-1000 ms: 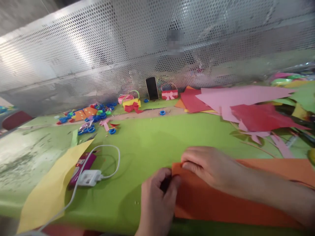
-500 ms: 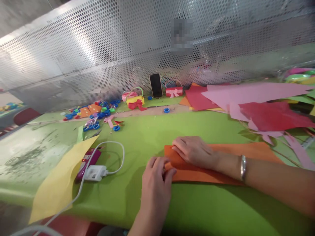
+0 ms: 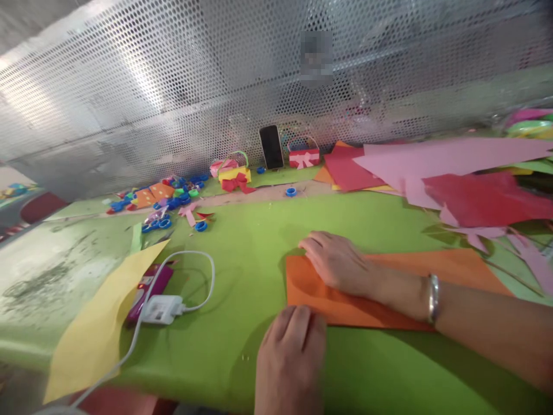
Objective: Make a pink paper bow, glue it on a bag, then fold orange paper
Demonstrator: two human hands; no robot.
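Observation:
A folded orange paper sheet (image 3: 436,272) lies flat on the green table (image 3: 242,242) in front of me. My right hand (image 3: 339,262) rests palm down on its left part, fingers spread toward the far left corner, a silver bracelet (image 3: 433,290) on the wrist. My left hand (image 3: 291,357) lies flat on the table at the sheet's near left edge, its fingertips touching that edge. Neither hand grips anything.
A yellow paper sheet (image 3: 93,328), a white charger with cable (image 3: 162,308) and a magenta object sit at the left. Pink and red sheets (image 3: 449,170) pile up at the right. A phone (image 3: 272,147), small paper baskets (image 3: 233,173) and blue rings (image 3: 173,199) line the perforated metal wall.
My left hand has let go of the sheet's left corner and slid back toward me. My right hand now presses the sheet flat, slightly farther from me.

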